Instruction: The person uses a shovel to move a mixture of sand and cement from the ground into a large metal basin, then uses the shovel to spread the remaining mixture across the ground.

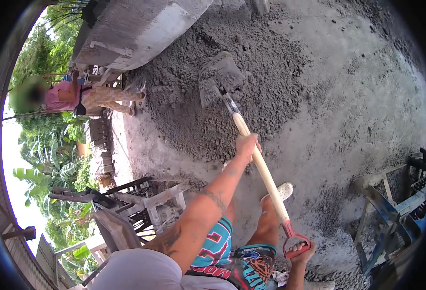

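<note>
I hold a shovel with a pale wooden shaft (267,179), which slants from the lower right toward the top middle. My left hand (247,146), on a tattooed arm, is closed around the shaft below the metal socket. My right hand (302,251) is wrapped round the red D-shaped grip (291,233) at the other end. The grey-coated blade (207,88) lies at the heap of damp, crumbly grey mix (266,87), with a lump of mix (232,76) on it. One pale clog (284,191) on my foot shows beside the shaft.
The view is turned sideways. A large metal hopper or drum (145,34) stands beyond the heap. Another person (72,95) stands at the left. Wooden and metal frames (140,203) are at lower left, a blue metal frame (396,212) at right. Stacked blocks (99,140) lie behind.
</note>
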`<state>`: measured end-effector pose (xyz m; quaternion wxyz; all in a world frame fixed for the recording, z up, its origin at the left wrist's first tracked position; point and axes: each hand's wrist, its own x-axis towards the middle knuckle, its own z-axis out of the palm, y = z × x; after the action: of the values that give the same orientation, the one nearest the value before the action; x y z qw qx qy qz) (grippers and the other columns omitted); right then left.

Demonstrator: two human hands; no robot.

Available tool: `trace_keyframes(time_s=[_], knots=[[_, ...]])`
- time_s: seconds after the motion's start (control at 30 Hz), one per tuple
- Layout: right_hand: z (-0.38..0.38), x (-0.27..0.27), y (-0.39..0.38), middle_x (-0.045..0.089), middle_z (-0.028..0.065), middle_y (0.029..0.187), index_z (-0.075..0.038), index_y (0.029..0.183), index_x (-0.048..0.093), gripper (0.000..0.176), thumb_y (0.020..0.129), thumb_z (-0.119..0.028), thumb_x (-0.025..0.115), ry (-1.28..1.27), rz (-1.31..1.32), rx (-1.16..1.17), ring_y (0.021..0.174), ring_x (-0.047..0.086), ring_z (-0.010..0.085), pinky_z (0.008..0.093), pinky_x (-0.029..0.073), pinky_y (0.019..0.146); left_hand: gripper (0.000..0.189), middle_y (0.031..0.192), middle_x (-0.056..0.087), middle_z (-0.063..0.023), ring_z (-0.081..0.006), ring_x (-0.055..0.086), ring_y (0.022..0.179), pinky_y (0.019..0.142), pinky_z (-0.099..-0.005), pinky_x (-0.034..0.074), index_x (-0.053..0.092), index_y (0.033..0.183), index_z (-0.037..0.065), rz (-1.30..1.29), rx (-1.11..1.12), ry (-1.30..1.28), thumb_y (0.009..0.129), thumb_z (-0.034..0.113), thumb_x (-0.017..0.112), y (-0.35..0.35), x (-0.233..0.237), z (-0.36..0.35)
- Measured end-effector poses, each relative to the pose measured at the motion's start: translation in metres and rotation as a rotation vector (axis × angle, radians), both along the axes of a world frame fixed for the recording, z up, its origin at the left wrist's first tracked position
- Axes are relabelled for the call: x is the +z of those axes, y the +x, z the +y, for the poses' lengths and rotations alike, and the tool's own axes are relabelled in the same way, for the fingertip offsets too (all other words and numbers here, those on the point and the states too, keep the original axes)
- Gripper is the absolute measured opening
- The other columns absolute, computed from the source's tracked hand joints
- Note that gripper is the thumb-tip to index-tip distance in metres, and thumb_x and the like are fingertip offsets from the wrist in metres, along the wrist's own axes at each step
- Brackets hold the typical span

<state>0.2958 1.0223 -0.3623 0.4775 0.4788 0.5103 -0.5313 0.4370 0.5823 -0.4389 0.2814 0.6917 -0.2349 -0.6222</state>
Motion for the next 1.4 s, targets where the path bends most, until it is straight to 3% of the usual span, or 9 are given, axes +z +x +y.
trace_keyframes(time_s=[0.2, 0.37, 0.43, 0.5, 0.57, 0.73, 0.93, 1.3, 1.4], knots=[[0.148, -0.007, -0.002, 0.039, -0.0002, 0.045, -0.014, 0.057, 0.042, 0.059, 0.088, -0.063, 0.039, 0.223, 0.115, 0.066, 0.037, 0.037, 0.0185, 0.0338, 0.034, 0.036, 0.020, 0.058, 0.056, -0.0053, -0.0168, 0.059, 0.048, 0.049, -0.0307, 0.048, 0.054, 0.088, -0.002, 0.015, -0.252, 0.044, 0.090, 0.016, 0.063, 0.009, 0.048, 0.144], [0.121, 0.017, 0.055, 0.063, 0.0139, 0.092, -0.007, 0.103, 0.062, 0.059, 0.083, -0.060, 0.046, 0.226, -0.031, 0.076, 0.072, 0.059, 0.0318, 0.0460, 0.051, 0.054, 0.031, 0.067, 0.060, -0.0080, -0.0164, 0.062, 0.054, 0.052, -0.0290, 0.049, 0.044, 0.107, -0.004, 0.175, -0.186, 0.021, 0.091, 0.012, 0.064, 0.094, 0.087, 0.106], [0.095, 0.005, 0.092, 0.066, 0.0183, 0.100, -0.004, 0.112, 0.066, 0.058, 0.084, -0.051, 0.047, -0.165, -0.132, 0.184, 0.079, 0.064, 0.0339, 0.0467, 0.056, 0.057, 0.035, 0.069, 0.058, -0.0083, -0.0174, 0.062, 0.053, 0.050, -0.0292, 0.050, 0.038, 0.111, -0.004, 0.168, -0.183, 0.015, 0.092, 0.010, 0.063, 0.148, 0.084, 0.036], [-0.033, -0.030, 0.173, 0.038, -0.0017, 0.044, -0.014, 0.057, 0.043, 0.055, 0.088, -0.059, 0.039, 0.068, 0.107, 0.137, 0.038, 0.038, 0.0181, 0.0329, 0.034, 0.038, 0.030, 0.066, 0.051, -0.0070, -0.0201, 0.061, 0.048, 0.043, -0.0334, 0.051, 0.035, 0.106, 0.001, 0.178, -0.091, -0.093, 0.091, 0.007, 0.061, 0.206, 0.066, -0.068], [-0.227, -0.026, 0.254, 0.041, -0.0007, 0.047, -0.014, 0.061, 0.046, 0.047, 0.088, -0.051, 0.034, 0.211, 0.048, 0.097, 0.039, 0.040, 0.0176, 0.0344, 0.037, 0.039, 0.024, 0.065, 0.052, -0.0096, -0.0216, 0.058, 0.042, 0.039, -0.0360, 0.049, 0.039, 0.101, 0.000, -0.006, -0.116, -0.128, 0.090, 0.008, 0.059, 0.272, 0.033, -0.209], [-0.387, -0.024, 0.430, 0.044, 0.0007, 0.051, -0.013, 0.062, 0.051, 0.042, 0.086, -0.045, 0.038, -0.100, -0.199, 0.061, 0.047, 0.042, 0.0213, 0.0416, 0.042, 0.052, 0.022, 0.066, 0.060, -0.0131, -0.0236, 0.061, 0.046, 0.042, -0.0394, 0.052, 0.059, 0.091, -0.011, -0.353, -0.170, -0.052, 0.081, 0.008, 0.063, 0.392, -0.065, -0.416], [-0.376, 0.018, 0.428, 0.047, 0.0008, 0.055, -0.012, 0.065, 0.058, 0.045, 0.087, -0.046, 0.039, -0.862, -0.230, -0.043, 0.056, 0.044, 0.0188, 0.0406, 0.042, 0.069, 0.034, 0.076, 0.069, -0.0189, -0.0279, 0.071, 0.059, 0.054, -0.0363, 0.057, 0.058, 0.102, -0.017, -0.584, -0.290, -0.160, 0.079, 0.008, 0.063, 0.390, -0.041, -0.406], [-0.237, 0.073, 0.398, 0.048, 0.0019, 0.058, -0.013, 0.070, 0.052, 0.030, 0.082, -0.039, 0.044, -0.840, -0.132, -0.068, 0.057, 0.047, 0.0216, 0.0441, 0.044, 0.071, 0.042, 0.090, 0.068, -0.0248, -0.0299, 0.071, 0.063, 0.054, -0.0367, 0.058, 0.052, 0.118, -0.017, -0.609, -0.276, -0.161, 0.083, 0.006, 0.056, 0.361, 0.024, -0.270], [-0.193, 0.079, 0.381, 0.047, 0.0020, 0.058, -0.013, 0.071, 0.051, 0.029, 0.081, -0.039, 0.046, -0.793, -0.138, -0.089, 0.057, 0.047, 0.0220, 0.0448, 0.044, 0.070, 0.032, 0.079, 0.062, -0.0152, -0.0250, 0.065, 0.056, 0.050, -0.0350, 0.056, 0.056, 0.106, -0.013, -0.574, -0.293, -0.166, 0.083, 0.009, 0.061, 0.353, 0.013, -0.227]])
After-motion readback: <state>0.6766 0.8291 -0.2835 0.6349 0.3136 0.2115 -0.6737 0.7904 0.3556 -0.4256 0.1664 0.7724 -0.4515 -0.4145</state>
